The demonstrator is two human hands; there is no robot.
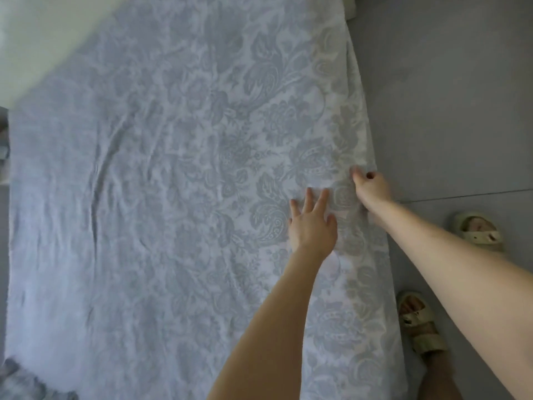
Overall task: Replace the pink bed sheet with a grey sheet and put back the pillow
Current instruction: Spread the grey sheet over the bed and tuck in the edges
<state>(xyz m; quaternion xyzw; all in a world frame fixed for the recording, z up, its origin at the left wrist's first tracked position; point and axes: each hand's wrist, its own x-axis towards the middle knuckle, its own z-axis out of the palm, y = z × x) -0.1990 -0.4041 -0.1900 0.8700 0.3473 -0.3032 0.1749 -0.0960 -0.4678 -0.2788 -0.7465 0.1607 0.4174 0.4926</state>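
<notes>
Bedside: spread-fingered left hand [313, 223] pins the grey floral sheet [173, 168]; right hand [372, 187], two o'clock, pinches its edge, apparently tautening it.

Head camera looks steeply down, close over the grey sheet [144, 197]; floor [447, 111] at right.

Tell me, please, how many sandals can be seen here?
2. The far sandal is on the floor right of the grey sheet; the near sandal is lower in view, close to the sheet's edge. Others may be hidden.
</notes>
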